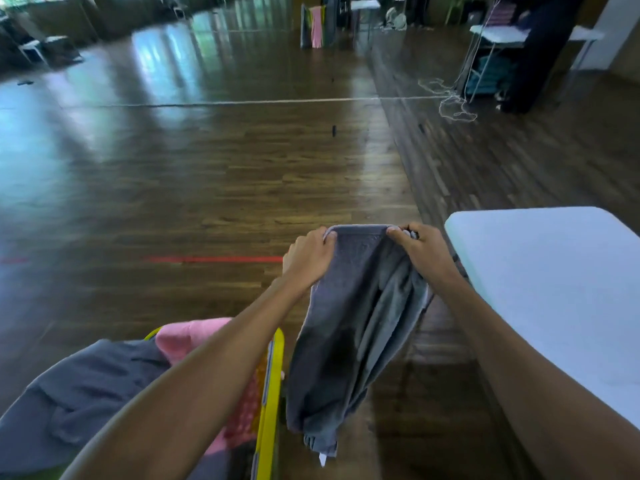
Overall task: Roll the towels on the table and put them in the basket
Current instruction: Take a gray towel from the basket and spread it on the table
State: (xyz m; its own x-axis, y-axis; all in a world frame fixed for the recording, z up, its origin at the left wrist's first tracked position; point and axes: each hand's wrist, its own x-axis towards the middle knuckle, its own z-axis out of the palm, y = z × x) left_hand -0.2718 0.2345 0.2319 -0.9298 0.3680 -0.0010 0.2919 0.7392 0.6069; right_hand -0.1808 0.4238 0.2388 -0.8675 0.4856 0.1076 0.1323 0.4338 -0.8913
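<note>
Left hand (pixel 310 256) and right hand (pixel 424 251) both pinching grey towel's (pixel 353 327) top edge — hanging off the surface (pixel 554 271), basket (pixel 272 375) at left holding towels.

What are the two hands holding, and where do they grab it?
A grey towel, held by its top edge: the left hand pinches one upper corner, the right hand the other, and the rest hangs down.

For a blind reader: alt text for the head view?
Left hand and right hand hold a grey towel by its top edge above a wooden floor. A yellow basket with a pink towel and grey cloth sits lower left, a white table right.
</note>
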